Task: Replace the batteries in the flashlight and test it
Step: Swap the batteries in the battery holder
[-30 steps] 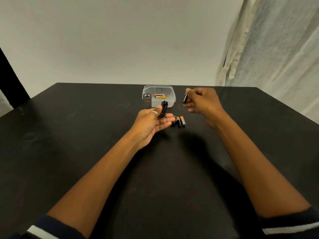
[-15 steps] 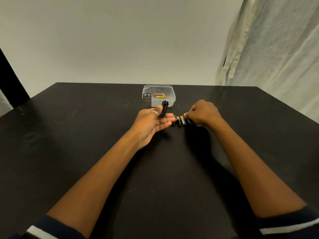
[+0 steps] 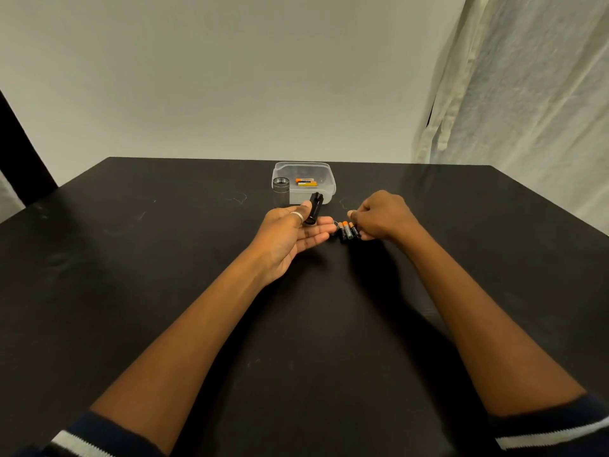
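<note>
My left hand (image 3: 290, 232) lies palm up above the black table (image 3: 164, 258) and pinches a black battery holder (image 3: 314, 207) between thumb and fingers, its end pointing up and away. To its right, two orange-tipped batteries (image 3: 344, 229) lie side by side on the table. My right hand (image 3: 382, 214) is curled knuckles-up with its fingertips on a third battery (image 3: 355, 231), which rests on the table beside the other two. A silver flashlight body (image 3: 280, 192) stands upright behind my left hand.
A clear plastic container (image 3: 326, 179) sits behind the flashlight body with orange and yellow batteries (image 3: 306, 182) inside. A small metal ring (image 3: 336, 224) lies left of the loose batteries. A pale curtain (image 3: 527, 110) hangs past the table's right edge.
My right hand came down from near the container with a battery and set it on the table beside the other two. My left hand and the holder stayed still.
</note>
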`<move>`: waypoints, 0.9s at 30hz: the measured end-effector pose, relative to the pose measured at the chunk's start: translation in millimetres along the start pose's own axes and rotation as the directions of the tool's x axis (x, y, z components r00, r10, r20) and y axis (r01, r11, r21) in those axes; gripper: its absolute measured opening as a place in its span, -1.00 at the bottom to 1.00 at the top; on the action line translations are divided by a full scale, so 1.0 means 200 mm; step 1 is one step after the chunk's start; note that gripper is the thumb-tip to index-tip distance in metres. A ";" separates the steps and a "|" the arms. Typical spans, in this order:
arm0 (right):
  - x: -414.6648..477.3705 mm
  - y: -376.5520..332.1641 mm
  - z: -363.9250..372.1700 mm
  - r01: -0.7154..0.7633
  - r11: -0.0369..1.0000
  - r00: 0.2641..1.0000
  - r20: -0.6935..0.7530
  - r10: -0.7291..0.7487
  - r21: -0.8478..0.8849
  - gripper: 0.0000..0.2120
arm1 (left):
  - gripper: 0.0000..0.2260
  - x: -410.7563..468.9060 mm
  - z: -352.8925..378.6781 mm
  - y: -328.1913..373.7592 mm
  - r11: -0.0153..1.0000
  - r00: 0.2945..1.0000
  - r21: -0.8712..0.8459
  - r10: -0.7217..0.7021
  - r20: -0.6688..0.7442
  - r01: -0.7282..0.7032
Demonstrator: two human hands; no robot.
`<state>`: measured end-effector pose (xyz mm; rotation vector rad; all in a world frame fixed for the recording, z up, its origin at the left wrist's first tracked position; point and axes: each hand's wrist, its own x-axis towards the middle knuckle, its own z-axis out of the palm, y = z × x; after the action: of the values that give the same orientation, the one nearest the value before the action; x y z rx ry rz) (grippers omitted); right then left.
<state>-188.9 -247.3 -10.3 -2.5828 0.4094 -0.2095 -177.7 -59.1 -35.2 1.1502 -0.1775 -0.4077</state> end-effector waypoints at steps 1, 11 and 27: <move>0.00 0.00 0.00 -0.001 1.000 1.000 -0.001 0.001 0.019 -0.64 | -0.74 0.00 0.00 0.00 1.000 1.000 0.001 0.000 0.001 0.000; 0.03 0.03 0.01 0.029 0.999 0.998 -0.051 -0.029 -0.016 -0.61 | -0.77 -0.02 0.01 0.01 1.000 1.000 0.024 0.002 0.010 -0.002; 0.28 -0.23 -0.05 0.414 0.906 0.894 -0.144 -0.423 -0.093 -0.80 | -0.75 -0.02 0.10 0.04 0.996 0.999 -0.072 -0.044 -0.021 0.043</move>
<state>-127.4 -232.0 25.6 -2.6945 -0.0983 -0.5680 -186.6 -71.5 -20.4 1.0889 -0.1169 -0.4361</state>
